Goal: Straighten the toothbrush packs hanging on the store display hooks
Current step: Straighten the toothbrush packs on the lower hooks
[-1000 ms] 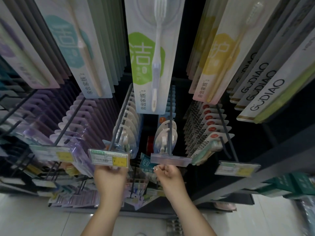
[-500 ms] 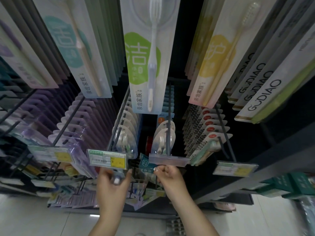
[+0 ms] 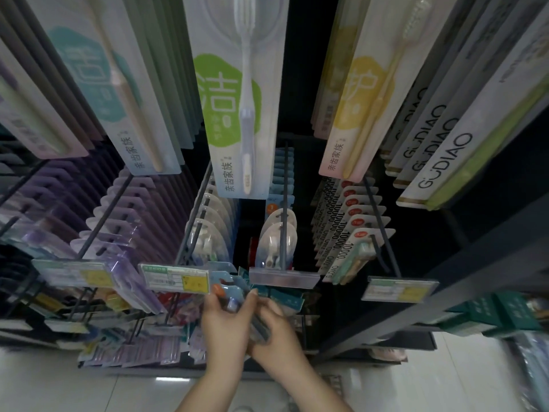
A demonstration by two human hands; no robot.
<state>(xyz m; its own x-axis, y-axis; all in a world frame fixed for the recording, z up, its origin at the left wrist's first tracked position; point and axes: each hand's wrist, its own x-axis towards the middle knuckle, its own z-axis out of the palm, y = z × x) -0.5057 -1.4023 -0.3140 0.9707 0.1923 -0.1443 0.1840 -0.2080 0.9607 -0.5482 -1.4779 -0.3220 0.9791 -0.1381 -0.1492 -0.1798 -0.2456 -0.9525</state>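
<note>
Left hand (image 3: 227, 319) and right hand (image 3: 274, 325) together, fingers curled round glossy blue-and-clear plastic blister toothbrush packs (image 3: 230, 292); just below yellow-patched price label (image 3: 175, 278) at hook's front end.

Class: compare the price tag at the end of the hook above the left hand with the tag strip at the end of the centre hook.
The left price tag carries a printed label with a yellow patch; the centre tag strip looks blank and translucent. Both sit at the front ends of hooks holding toothbrush packs.
</note>
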